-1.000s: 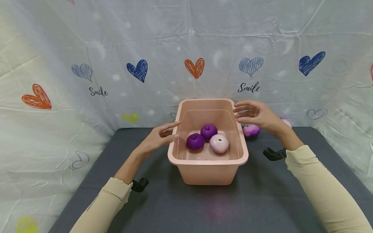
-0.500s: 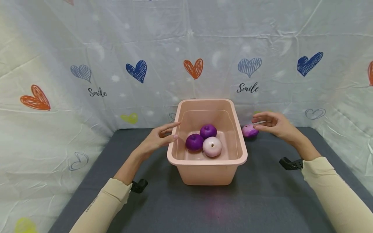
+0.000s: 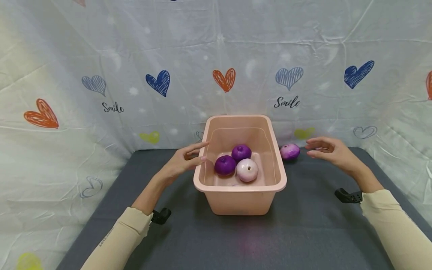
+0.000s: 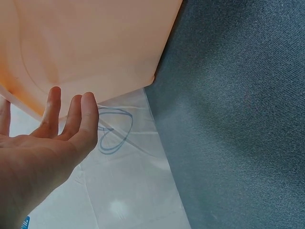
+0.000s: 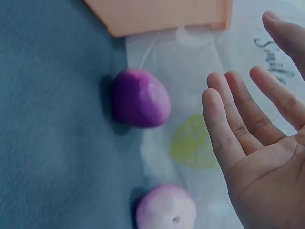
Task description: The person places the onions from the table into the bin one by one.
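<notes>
Left hand (image 3: 183, 160) open, fingers straight and relaxed, fingertips (image 4: 88, 102) against the left outer wall of the pink tub (image 3: 240, 200); nothing gripped. Right hand (image 3: 329, 152) also open and wide, palm turned toward the left, fingers loosely spread, hovering just right of the tub and holding nothing.

Tub standing at the middle of the dark grey bench (image 3: 236, 240), far edge close to the backdrop. Inside it, three round toy fruits grouped together on the floor of the tub: a deep purple one (image 3: 225, 165) at the near left, a second deep purple one (image 3: 241, 152) farther back, and a pale pink one (image 3: 247, 170) at the near right, touching or nearly touching its neighbours.

Outside the tub, a purple-and-white fruit (image 3: 290, 151) lying on the bench just beside the tub's right wall, at the far edge where bench meets backdrop; near the right hand's fingertips, but apart from them. In the right wrist view, the same fruit (image 5: 140, 98) seen clear of the hand, and another pale pink fruit (image 5: 167, 207) lying nearer to the camera; hidden behind the hand in the head view.

Behind everything, a white sheet (image 3: 135, 56) printed with hearts and the word "Smile". Cream sleeves on both forearms, black wrist mounts below them.
</notes>
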Motion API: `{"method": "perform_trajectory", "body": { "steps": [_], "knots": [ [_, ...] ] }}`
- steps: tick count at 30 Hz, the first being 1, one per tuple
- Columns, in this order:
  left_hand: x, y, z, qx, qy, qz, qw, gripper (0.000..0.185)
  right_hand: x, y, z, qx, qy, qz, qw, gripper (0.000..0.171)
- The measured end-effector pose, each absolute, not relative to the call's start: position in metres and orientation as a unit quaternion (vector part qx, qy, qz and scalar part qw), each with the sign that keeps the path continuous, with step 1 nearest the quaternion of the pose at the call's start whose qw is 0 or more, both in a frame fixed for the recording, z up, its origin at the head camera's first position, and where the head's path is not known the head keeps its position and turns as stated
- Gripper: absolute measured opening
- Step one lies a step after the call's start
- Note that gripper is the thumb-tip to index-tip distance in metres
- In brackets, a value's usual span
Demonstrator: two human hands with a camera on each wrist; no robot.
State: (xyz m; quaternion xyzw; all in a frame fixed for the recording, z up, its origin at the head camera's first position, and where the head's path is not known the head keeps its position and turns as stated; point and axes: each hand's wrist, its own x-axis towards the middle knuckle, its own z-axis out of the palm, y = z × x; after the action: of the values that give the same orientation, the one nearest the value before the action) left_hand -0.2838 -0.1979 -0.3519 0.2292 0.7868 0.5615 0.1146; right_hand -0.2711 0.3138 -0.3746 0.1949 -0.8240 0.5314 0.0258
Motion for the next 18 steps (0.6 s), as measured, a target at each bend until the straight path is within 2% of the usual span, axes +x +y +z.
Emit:
{"method": "perform_trajectory", "body": {
  "steps": [11,18],
  "knots": [
    [-0.285,-0.198,-0.354,0.236,0.779,0.569,0.117,0.062,-0.271,0.346,-0.401,0.192,-0.825,0.53,0.039,0.038],
    [-0.283,-0.198,-0.353,0.236,0.781,0.567,0.115,0.061,-0.27,0.357,-0.411,0.156,-0.827,0.538,0.04,0.05]
  ]
}}
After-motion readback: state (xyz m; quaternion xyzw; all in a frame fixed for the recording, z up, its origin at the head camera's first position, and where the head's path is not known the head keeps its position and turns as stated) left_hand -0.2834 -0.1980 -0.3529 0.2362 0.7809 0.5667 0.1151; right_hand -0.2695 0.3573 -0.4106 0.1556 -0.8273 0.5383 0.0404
